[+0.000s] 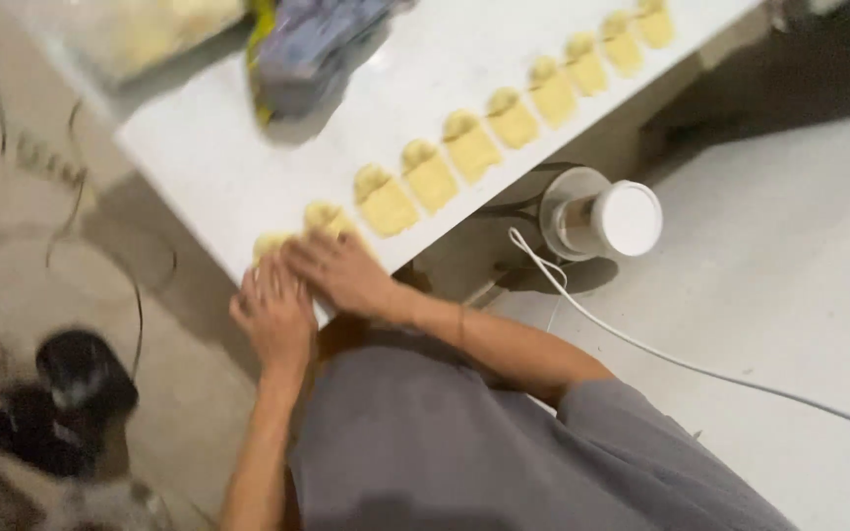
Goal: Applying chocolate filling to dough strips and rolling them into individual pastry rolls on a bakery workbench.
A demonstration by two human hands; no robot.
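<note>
Dough pieces are laid in a row along the white worktop edge, while the nearest, unfinished piece is pressed flat under the left hand and right hand, fingers spread open.

The dough pieces are pale yellow, lined up on a plain white worktop. A crumpled bag at the far edge is bluish-purple with a yellow-green border, and the person's shirt is plain grey. The small appliance on the light grey floor is white with a white cord.
</note>
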